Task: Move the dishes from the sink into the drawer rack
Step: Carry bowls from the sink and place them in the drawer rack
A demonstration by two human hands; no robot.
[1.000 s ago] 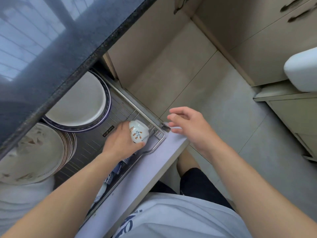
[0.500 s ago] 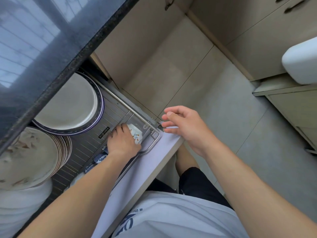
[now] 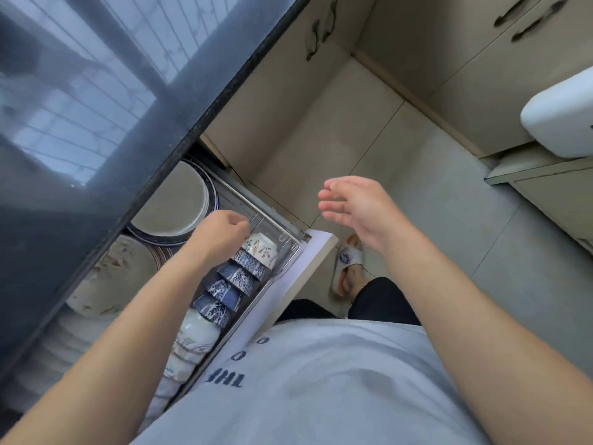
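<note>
Beneath the dark countertop (image 3: 154, 130), two stacks of plates (image 3: 167, 200) sit at the back of the open drawer rack (image 3: 290, 248). The left hand (image 3: 221, 234) hangs over the rack with fingers curled inward, holding nothing, just beside and slightly left of the floral bowl (image 3: 261, 248). That bowl lies tipped on its side at the far end of a row of bowls (image 3: 224, 290); the row's long axis runs from lower left to upper right along the drawer front, each bowl leaning on the next. Right of the rack, the right hand (image 3: 356, 207) hovers over the floor with fingers loosely spread, empty, well apart from the bowl. A slippered foot (image 3: 348, 264) stands below it.
</note>
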